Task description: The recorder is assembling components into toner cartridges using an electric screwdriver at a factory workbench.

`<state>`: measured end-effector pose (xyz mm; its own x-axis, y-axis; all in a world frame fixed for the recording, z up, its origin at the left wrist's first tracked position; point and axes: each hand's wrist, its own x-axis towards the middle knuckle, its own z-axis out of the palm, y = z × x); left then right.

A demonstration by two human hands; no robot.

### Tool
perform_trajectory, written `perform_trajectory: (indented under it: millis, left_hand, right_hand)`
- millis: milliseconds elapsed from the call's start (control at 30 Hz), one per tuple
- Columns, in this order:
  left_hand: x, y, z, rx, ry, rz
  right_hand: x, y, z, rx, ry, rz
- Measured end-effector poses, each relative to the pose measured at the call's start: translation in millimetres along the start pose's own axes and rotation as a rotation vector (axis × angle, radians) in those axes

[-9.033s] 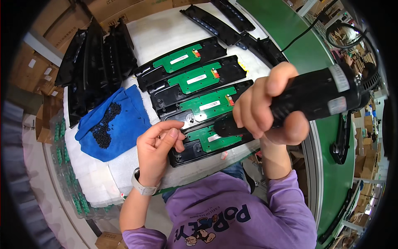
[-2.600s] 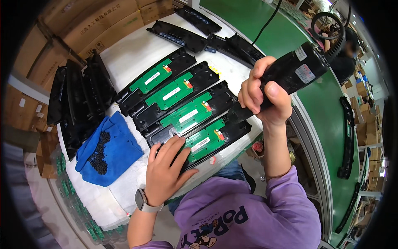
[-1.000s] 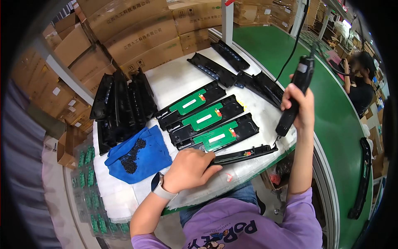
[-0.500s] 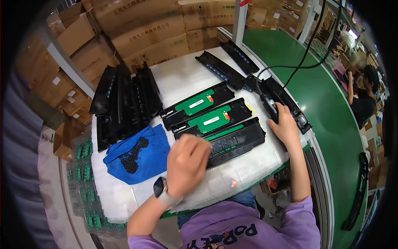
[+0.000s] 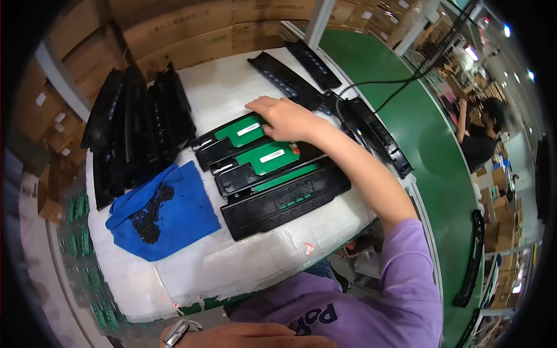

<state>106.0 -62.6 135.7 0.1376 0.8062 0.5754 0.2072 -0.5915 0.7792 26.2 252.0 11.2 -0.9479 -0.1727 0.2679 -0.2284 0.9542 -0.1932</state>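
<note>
White padded worktable sits center. Left of it and behind it: stacked brown cardboard boxes, with a grey metal post at the left. Right of the table runs a green conveyor belt edged by a pale rail. Beyond the belt, far right: another person at cluttered shelving, bright ceiling lights above.

Right hand flat on the farthest green-boarded black housing, beside blue cloth.
</note>
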Motion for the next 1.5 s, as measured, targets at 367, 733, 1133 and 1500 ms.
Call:
perform_trajectory:
  millis: [367,733,1133,1500]
  left_hand:
    - [-11.0,-29.1,14.2,-0.105,-0.057,0.031]
    - [-58.9,-69.3,24.2,-0.788,0.161,-0.675]
    - [-23.8,-158.1,44.9,-1.163,0.386,-0.885]
    - [-31.7,-161.1,48.4,-1.281,0.471,-0.719]
  right_hand:
    - [-33.1,-3.7,-36.8,0.116,0.033,0.111]
    - [-52.9,-7.6,-44.8,0.368,-0.026,0.146]
    - [-29.5,-12.1,-57.1,0.355,-0.253,0.13]
    - [-46.8,-21.7,-35.8,0.239,-0.354,0.107]
